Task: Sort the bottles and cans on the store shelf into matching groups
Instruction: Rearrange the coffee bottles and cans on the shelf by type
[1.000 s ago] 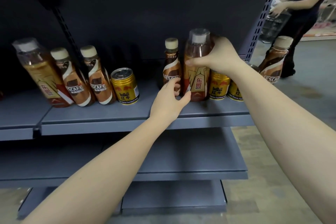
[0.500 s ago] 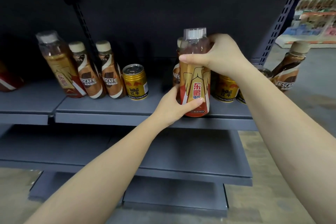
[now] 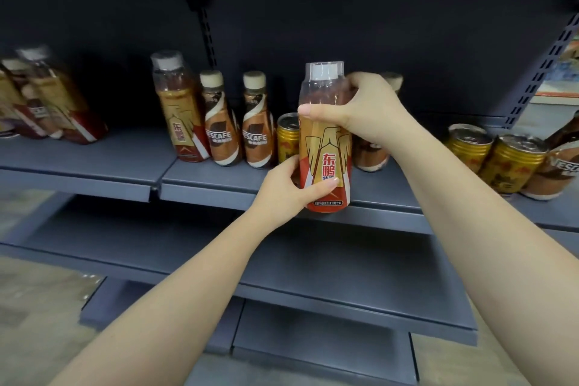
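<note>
A tall orange energy-drink bottle [image 3: 326, 147] with a clear cap is held upright in front of the shelf edge [image 3: 219, 194]. My right hand [image 3: 363, 110] grips its upper part and my left hand [image 3: 288, 188] grips its lower part. On the shelf to the left stand a matching orange bottle [image 3: 178, 116] and two brown Nescafe bottles [image 3: 219, 125] [image 3: 258, 125]. A gold can [image 3: 286, 141] shows just behind the held bottle. Another Nescafe bottle [image 3: 372, 157] is mostly hidden behind my right wrist.
Two gold cans [image 3: 466, 147] [image 3: 510, 166] and a Nescafe bottle [image 3: 554, 169] stand at the right end. Several blurred bottles [image 3: 53, 103] lean at the far left. Bare grey shelves [image 3: 313, 260] run below, and the dark back panel [image 3: 344, 25] rises behind.
The orange bottle has come forward off the shelf and shifted left toward the other bottles, with both hands on it. The view has swung left, revealing more bottles at the far left.
</note>
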